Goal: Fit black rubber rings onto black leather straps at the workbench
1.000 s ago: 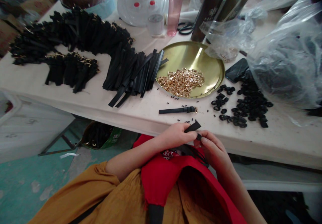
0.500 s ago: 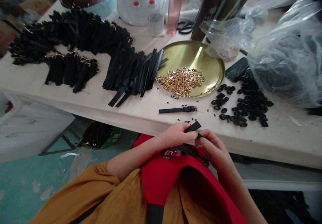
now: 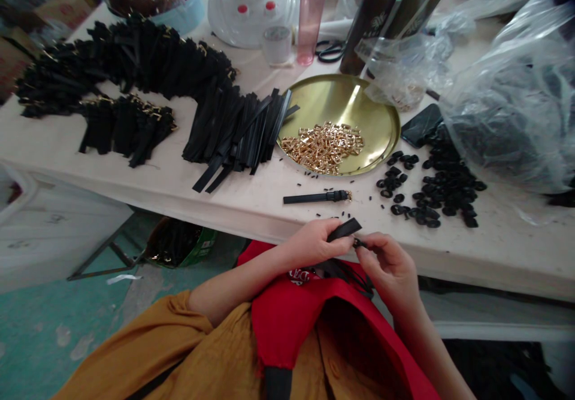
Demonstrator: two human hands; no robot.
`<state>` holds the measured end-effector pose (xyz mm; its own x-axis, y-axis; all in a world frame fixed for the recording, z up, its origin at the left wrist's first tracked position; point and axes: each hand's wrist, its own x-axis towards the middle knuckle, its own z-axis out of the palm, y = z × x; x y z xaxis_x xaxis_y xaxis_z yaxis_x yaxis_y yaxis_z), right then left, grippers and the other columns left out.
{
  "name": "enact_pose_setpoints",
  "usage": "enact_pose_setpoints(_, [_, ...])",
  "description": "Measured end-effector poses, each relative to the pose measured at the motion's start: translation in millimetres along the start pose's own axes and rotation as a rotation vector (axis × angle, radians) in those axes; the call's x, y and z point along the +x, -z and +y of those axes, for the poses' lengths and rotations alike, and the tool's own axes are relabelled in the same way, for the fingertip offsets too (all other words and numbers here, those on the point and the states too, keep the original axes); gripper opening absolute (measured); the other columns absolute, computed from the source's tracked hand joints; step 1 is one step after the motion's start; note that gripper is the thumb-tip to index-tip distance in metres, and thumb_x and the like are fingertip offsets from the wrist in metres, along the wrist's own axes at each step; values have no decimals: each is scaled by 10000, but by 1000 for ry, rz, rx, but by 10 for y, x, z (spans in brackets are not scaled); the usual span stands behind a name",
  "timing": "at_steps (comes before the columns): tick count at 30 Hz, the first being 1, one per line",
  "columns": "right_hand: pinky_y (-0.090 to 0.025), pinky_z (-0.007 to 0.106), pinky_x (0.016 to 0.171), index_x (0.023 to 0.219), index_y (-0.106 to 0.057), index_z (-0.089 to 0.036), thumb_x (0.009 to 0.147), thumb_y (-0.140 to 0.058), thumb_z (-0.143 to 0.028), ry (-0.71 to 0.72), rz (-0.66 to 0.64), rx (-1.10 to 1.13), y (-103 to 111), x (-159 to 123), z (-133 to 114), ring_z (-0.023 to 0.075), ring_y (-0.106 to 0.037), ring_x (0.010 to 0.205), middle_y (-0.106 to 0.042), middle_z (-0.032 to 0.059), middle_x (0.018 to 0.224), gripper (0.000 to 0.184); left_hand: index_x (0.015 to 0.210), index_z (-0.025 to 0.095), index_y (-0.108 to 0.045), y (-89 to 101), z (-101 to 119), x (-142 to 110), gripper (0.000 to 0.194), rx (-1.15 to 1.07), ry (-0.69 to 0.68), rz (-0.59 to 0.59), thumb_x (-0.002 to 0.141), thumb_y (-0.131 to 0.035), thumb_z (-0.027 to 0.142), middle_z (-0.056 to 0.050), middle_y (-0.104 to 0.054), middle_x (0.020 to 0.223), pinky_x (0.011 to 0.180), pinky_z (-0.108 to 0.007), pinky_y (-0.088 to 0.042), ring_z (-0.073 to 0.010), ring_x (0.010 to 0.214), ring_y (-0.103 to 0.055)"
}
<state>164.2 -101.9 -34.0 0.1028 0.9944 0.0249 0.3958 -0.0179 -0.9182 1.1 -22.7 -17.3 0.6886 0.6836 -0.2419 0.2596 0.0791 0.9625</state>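
Looking down from the head camera over a mustard-yellow sleeve (image 3: 135, 340) and a red apron (image 3: 287, 328), the left hand (image 3: 312, 244) has its grip clamped on a flat, narrow black strap (image 3: 345, 230), pinched low so the free end angles up and to the right. The right hand (image 3: 390, 268) has its grip closed, thumb and forefinger together on a tiny black tube-shaped piece (image 3: 358, 242) at the strap's lower end; whether it is already on the strap cannot be told. The hands sit close together just off the near edge of a long off-white table (image 3: 251, 214), steadying the small piece against the strap. A tangle of thin black strips (image 3: 341, 271) lies in the lap.

On the table, straight ahead, lies one black strap with a gold buckle (image 3: 317, 197). Beyond it are a loose bundle of black straps (image 3: 233, 130) and a round brass tray (image 3: 341, 97) holding small gold buckles (image 3: 323, 147). Black rubber rings (image 3: 431, 193) are heaped to the right, beside a clear plastic bag (image 3: 507, 106) of dark items
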Motion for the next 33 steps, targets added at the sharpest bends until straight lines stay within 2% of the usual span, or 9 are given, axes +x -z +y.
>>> enact_pose_setpoints(6, [-439, 219, 640, 911, -568, -227, 801, -570, -251, -52, 10, 65, 6, 10, -7, 113, -542, 696, -584, 0, 782, 113, 725, 152, -476, -11, -5, -18, 210, 43, 3, 18, 787, -463, 352, 40, -419, 647, 551, -206, -284, -85, 625, -385])
enact_pose_setpoints(14, [-452, 159, 643, 820, -576, -225, 761, -621, -285, -196, 3, 241, 9, 15, -49, 85, -568, 691, -608, -18, 753, 95, 740, 149, -487, -37, -41, -29, 211, 51, 4, 25, 796, -450, 350, 38, -435, 660, 566, -204, -302, -86, 631, -396])
enact_pose_setpoints(33, [-440, 181, 560, 775, -571, -207, 702, -656, -320, -319, 33, 301, -23, 30, -98, 97, -541, 620, -598, -6, 704, 159, 698, 152, -464, -51, -6, -36, 188, 73, 22, 26, 771, -453, 325, 40, -431, 628, 542, -208, -289, -87, 605, -392])
